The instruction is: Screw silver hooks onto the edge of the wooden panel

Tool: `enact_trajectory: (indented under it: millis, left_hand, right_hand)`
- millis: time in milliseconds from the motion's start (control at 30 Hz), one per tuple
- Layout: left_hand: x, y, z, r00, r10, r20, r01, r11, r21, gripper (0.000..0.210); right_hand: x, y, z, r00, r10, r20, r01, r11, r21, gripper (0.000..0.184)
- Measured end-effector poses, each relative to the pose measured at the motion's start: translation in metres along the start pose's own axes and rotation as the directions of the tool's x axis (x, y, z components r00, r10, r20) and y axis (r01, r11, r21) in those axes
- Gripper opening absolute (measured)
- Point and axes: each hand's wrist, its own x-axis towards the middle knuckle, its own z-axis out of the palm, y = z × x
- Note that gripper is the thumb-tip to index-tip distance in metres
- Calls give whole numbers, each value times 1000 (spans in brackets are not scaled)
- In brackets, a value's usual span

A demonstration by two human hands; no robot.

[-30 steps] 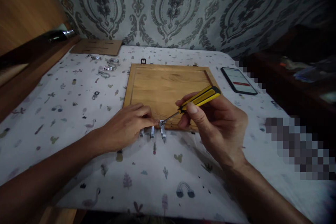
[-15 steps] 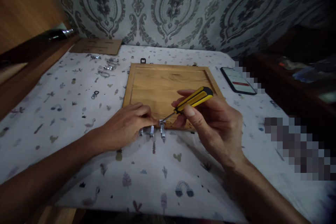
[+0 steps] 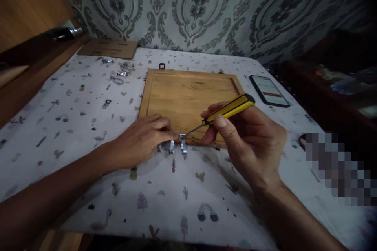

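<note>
My right hand (image 3: pixel 250 137) is closed round the yellow-and-black handle of a screwdriver (image 3: pixel 229 109). Its thin shaft slants down left, with the tip at the top plate of a silver metal hook (image 3: pixel 184 149) on the near edge of a wooden board (image 3: pixel 182 94). My left hand (image 3: pixel 144 137) rests on that edge, bent fingers pressed together and fingertips at the same hook's plate. A second metal hook (image 3: pixel 171 147) hangs off the edge beside it, and another (image 3: pixel 159 148) is partly covered by my left hand.
Several loose metal pieces (image 3: pixel 122 72) lie at the back left, near a cardboard sheet (image 3: pixel 108 49). A phone (image 3: pixel 269 91) is on the right of the patterned tablecloth (image 3: pixel 141 219). A dark hanger (image 3: pixel 161 66) sticks out past the board's far edge; another small metal piece (image 3: pixel 107 104) lies left.
My right hand and the screwdriver handle have swung a little to the right, while the tip stays at the hook. My left hand holds its place. The view has shifted slightly.
</note>
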Motion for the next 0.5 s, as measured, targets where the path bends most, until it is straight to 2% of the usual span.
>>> enact_trajectory:
  millis: [333, 500]
  left_hand:
    - [0, 0, 0, 1000, -1, 1, 1, 1000, -6, 44]
    - [0, 1, 0, 1000, -10, 3, 10, 1000, -14, 39]
  right_hand:
    - [-2, 1, 2, 1000, 12, 11, -12, 1000, -11, 14]
    - [-2, -2, 1, 999, -31, 44, 35, 994, -107, 16]
